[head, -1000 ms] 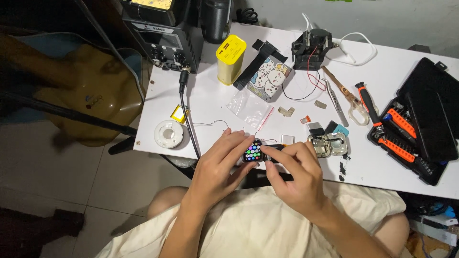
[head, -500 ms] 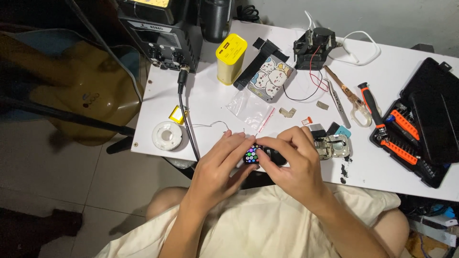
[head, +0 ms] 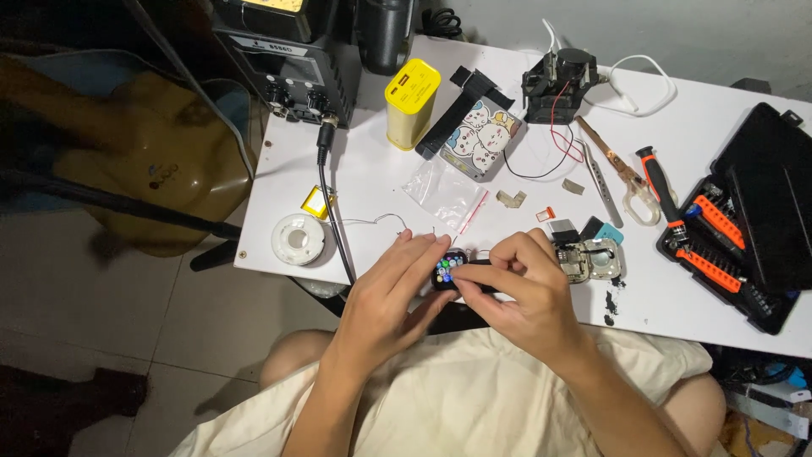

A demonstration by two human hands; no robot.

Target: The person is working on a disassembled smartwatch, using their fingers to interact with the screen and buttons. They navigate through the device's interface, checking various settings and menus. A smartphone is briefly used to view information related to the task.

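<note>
lit smartwatch screen (head: 447, 271), colourful icons, between fingers | clear plastic bag (head: 443, 191), mid-table

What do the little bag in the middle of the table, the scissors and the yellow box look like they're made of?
The small bag looks like thin clear plastic film: the white table shows through it and it creases glossily. The scissors seem to be metal, with dull brownish blades and pale, likely plastic, handles. The yellow box looks like smooth moulded plastic, evenly coloured, with rounded edges.
</note>
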